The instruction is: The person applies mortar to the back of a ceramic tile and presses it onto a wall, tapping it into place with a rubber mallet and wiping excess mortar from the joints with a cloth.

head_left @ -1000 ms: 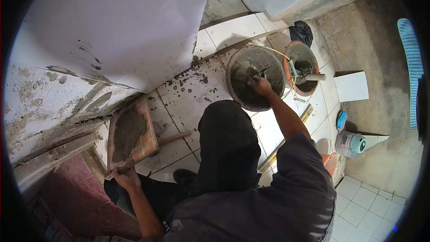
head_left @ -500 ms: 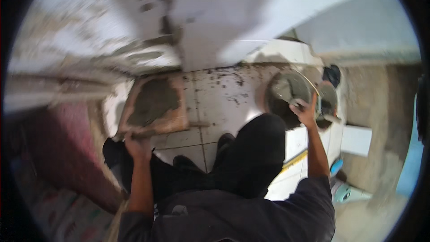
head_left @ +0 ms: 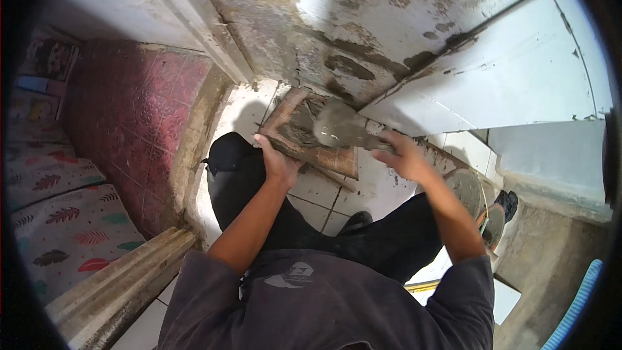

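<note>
My left hand [head_left: 280, 163] grips the near edge of a brown square tile [head_left: 337, 161], thumb on top and the other fingers partly hidden below. Wet grey mortar [head_left: 296, 128] covers much of the tile's upper face. In my right hand [head_left: 403, 157] is the handle of a trowel [head_left: 338, 124], its blade coated with mortar. The blade is over the right part of the tile; I cannot tell whether it touches the mortar. A thin wooden stick [head_left: 335, 179] shows beneath the tile's near side.
At the right stand a bucket of mortar [head_left: 464, 186] and a smaller container [head_left: 494, 225]. A mortar-stained wall [head_left: 382, 19] rises ahead, with white tiling [head_left: 512, 58] on its right. Left, past a raised sill [head_left: 197, 123], lies a red floor [head_left: 136, 116] and a leaf-patterned mat [head_left: 84, 236].
My right hand has moved left from the bucket to above the tile, bringing the trowel. The view has turned left. My left hand still holds the tile's near edge.
</note>
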`<state>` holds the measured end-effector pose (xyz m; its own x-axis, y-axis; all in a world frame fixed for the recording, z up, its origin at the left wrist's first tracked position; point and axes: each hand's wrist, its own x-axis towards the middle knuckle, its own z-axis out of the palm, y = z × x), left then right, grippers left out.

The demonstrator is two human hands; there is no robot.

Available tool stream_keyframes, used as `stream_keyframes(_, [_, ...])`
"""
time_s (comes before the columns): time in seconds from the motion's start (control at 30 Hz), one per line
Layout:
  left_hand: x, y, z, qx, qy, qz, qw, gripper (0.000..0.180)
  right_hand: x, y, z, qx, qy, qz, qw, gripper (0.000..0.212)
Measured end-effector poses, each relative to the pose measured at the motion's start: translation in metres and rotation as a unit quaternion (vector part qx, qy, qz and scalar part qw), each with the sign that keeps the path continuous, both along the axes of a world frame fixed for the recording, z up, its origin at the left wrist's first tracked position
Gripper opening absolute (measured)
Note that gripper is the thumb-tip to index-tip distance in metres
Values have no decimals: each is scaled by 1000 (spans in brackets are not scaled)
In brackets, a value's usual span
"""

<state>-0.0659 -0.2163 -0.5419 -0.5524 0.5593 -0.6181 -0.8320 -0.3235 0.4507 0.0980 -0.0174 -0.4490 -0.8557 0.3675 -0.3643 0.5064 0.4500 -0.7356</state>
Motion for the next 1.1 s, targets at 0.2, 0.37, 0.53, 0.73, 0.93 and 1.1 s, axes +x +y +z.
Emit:
stream_keyframes(0.2, [-1,1,-2,38,-22,-15,999,81,-65,-30,-64,118,115,58,985,39])
stream_keyframes(0.37, [-2,-5,-5,37,-36,-4,999,81,-74,-40,-88,271,81,104,953,35])
stream_keyframes(0.53, [-2,-1,-14,43,-18,13,999,81,-67,-36,-91,264,116,86,954,34])
stream_keyframes(0.73, [-2,3,-17,5,-21,7,1000,80,-69,-26,-90,287,88,72,951,34])
stream_keyframes(0.93, [-2,2,-21,-16,-55,5,998,85,-80,-22,-100,291,54,48,954,34])
stream_keyframes(1.1, [0,2,-8,-28,-45,10,999,87,-98,-14,-126,321,36,38,946,34])
